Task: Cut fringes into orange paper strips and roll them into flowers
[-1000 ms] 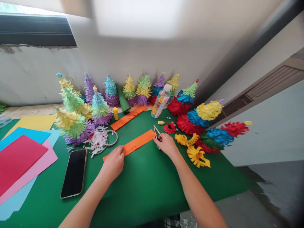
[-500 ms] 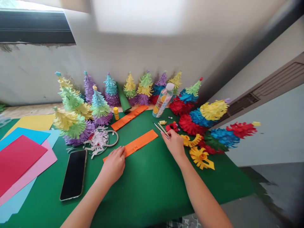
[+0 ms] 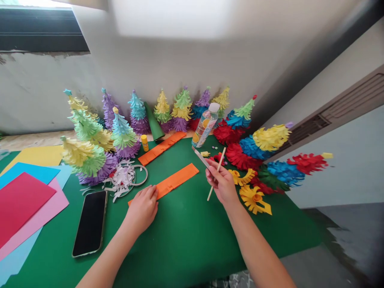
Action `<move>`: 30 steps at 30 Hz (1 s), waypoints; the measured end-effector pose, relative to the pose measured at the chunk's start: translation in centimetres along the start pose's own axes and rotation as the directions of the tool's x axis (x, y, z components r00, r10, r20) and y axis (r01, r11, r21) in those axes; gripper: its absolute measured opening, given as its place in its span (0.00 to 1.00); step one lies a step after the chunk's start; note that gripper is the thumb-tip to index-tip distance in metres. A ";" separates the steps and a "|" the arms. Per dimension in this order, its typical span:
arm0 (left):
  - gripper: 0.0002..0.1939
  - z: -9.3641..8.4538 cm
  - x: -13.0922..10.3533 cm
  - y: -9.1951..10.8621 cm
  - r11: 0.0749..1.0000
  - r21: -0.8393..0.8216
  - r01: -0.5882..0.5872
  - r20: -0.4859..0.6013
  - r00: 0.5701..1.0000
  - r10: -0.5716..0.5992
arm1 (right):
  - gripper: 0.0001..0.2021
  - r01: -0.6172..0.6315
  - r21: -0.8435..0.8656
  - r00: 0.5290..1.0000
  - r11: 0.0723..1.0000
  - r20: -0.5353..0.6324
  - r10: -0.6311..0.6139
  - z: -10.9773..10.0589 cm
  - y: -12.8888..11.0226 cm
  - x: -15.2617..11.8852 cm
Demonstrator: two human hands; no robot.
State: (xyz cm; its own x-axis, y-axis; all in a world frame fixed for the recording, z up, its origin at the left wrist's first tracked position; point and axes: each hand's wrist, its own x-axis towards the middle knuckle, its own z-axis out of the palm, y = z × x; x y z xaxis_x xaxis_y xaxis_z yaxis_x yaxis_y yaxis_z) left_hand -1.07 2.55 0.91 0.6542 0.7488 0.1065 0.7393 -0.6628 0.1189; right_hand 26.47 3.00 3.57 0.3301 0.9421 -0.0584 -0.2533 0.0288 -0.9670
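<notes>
My left hand (image 3: 142,207) lies palm down across the left end of an orange paper strip (image 3: 177,182), fingers resting on it. My right hand (image 3: 223,184) is raised off the table, right of that strip. Pinched in it are a thin wooden stick (image 3: 221,159) and a narrow, pale blade-like tool (image 3: 201,157) that points up and left; the tool's lower part is hidden by the fingers. Behind the first strip lies a second orange paper strip (image 3: 162,149). Yellow fringed paper pieces (image 3: 254,199) are close to my right wrist.
Fringed paper trees (image 3: 124,134) line the back and sides. A bottle (image 3: 205,127), glue stick (image 3: 144,143), green paper cone (image 3: 154,123), tape ring (image 3: 146,181) and paper scraps (image 3: 121,179) stand or lie about. At left are a phone (image 3: 90,224) and coloured sheets (image 3: 24,204).
My right hand has lifted and turned, so the wooden stick now stands steeply across the blade-like tool. My left hand stays on the strip. The whole view has shifted slightly.
</notes>
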 end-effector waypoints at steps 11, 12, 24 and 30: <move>0.18 0.3 0.1 -0.1 0.999 0.006 -0.036 -0.031 0.999 0.036 | 0.17 -0.032 -0.074 0.979 0.997 0.197 0.046 2.1 0.5 -2.2; 0.18 0.4 0.2 -0.1 0.999 0.003 -0.043 -0.034 0.999 0.043 | 0.17 -0.061 -0.087 0.973 0.994 0.215 0.079 2.3 0.6 -2.3; 0.21 1.5 0.1 0.0 0.997 -0.028 -0.077 -0.020 0.997 0.076 | 0.20 -0.351 -0.174 0.860 0.920 0.329 0.390 5.3 2.3 -3.9; 0.21 1.5 0.1 0.2 0.996 -0.056 -0.065 -0.012 0.998 0.065 | 0.15 -0.370 -0.159 0.850 0.915 0.339 0.403 5.3 2.7 -4.0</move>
State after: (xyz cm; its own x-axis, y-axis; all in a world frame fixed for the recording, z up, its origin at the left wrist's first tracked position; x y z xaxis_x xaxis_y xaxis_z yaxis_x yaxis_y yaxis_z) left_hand -0.69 2.49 -0.54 0.6989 0.7041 0.1254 0.6847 -0.7094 0.1672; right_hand 19.68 1.04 2.54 -0.1297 0.9258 -0.3552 -0.2094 -0.3757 -0.9028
